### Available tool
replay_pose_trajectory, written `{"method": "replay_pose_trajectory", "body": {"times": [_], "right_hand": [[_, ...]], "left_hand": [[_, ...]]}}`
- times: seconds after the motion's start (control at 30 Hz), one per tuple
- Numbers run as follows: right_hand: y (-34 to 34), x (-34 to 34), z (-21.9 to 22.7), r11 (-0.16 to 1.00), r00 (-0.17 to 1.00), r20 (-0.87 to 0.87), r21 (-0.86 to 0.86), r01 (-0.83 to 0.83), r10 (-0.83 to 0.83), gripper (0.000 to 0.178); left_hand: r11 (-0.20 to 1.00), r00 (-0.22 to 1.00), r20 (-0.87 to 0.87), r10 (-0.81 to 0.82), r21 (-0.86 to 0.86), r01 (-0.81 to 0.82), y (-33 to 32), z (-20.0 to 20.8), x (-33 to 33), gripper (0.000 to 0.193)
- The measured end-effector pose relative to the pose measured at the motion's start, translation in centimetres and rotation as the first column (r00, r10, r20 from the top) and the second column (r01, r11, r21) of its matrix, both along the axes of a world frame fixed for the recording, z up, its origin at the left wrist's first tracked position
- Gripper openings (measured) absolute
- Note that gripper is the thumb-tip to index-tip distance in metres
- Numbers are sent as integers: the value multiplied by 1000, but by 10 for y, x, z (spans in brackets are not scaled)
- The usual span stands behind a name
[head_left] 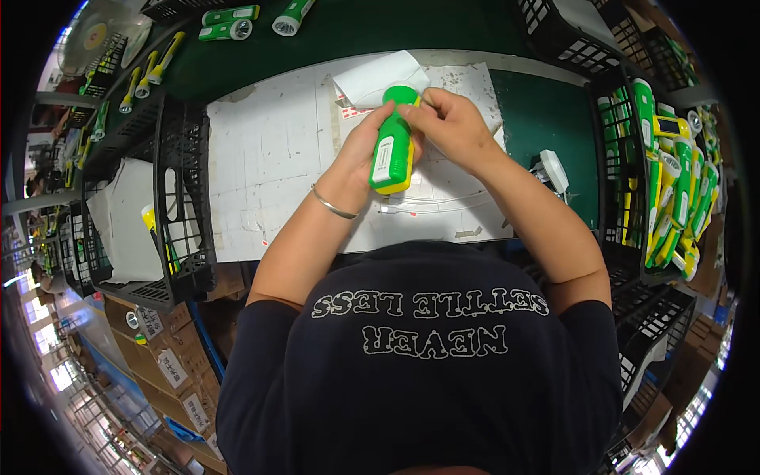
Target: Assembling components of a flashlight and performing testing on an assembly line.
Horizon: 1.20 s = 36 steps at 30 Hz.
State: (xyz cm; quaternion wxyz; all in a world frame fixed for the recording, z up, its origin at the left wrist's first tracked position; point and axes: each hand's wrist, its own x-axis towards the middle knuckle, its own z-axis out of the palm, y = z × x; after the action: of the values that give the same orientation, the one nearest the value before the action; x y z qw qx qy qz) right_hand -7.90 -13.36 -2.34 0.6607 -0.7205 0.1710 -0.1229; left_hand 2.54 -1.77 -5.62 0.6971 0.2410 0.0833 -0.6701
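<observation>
Over the white work board (277,158) I hold a green and yellow flashlight (389,154), its green head pointing away from me and its yellow-edged end toward me. My left hand (360,150) is wrapped round its left side, thumb near the neck. The fingers of my right hand (455,127) are closed at the neck on the right; what the fingertips press there is hidden. Behind the flashlight lies a curled white sheet (376,77) above a strip of red and white stickers (354,112). A thin white cable (435,206) lies on the board near my wrists.
On the right, a black crate (617,182) is filled with several green and yellow flashlights (673,198). Another black crate (186,198) at left holds paper and a flashlight. A white plug adapter (554,170) sits right of the board. More flashlights (229,30) lie on the green table beyond.
</observation>
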Motion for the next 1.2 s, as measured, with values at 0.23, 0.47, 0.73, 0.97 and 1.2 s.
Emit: {"method": "replay_pose_trajectory", "body": {"times": [0.23,0.47,0.73,0.97,1.2], "right_hand": [[-45,-26,27,983,986,-139,-144,-114,94,51],[-47,-49,37,947,956,-104,-145,-287,274,58],[-40,-37,28,933,931,-63,7,-361,361,58],[-17,-21,-31,551,950,-310,-799,-240,-37,43],[-11,-20,-33,847,979,-206,-522,-100,-11,18]], "left_hand": [[971,-116,969,-219,228,67,22,41,-11,40],[871,-713,610,-346,492,-2,60,77,9,48],[832,-472,790,-391,523,185,73,83,13,46],[924,17,924,-382,381,38,66,30,4,65],[934,24,939,-342,342,-101,58,11,0,65]]}}
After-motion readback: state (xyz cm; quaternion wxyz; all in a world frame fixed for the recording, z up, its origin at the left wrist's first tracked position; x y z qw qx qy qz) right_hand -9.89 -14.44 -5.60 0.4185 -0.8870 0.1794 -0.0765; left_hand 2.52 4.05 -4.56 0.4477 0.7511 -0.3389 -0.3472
